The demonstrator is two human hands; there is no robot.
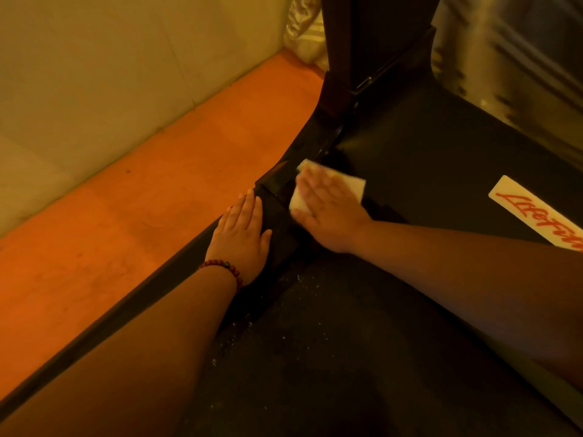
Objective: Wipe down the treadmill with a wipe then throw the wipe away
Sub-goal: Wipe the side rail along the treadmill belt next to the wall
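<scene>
Red "LifeFit…" script is shown on the cream label (533, 212) of the black plastic treadmill (426, 146). A white folded wipe (355, 184) is pressed onto its cover by the flat, straight-fingered right hand (325, 209). The left hand (243, 234) is laid flat alongside, empty.

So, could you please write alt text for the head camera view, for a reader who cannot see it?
The right hand presses a white wipe flat against the black treadmill near its upright post, while the left hand rests flat on the side rail beside an orange floor.
</scene>
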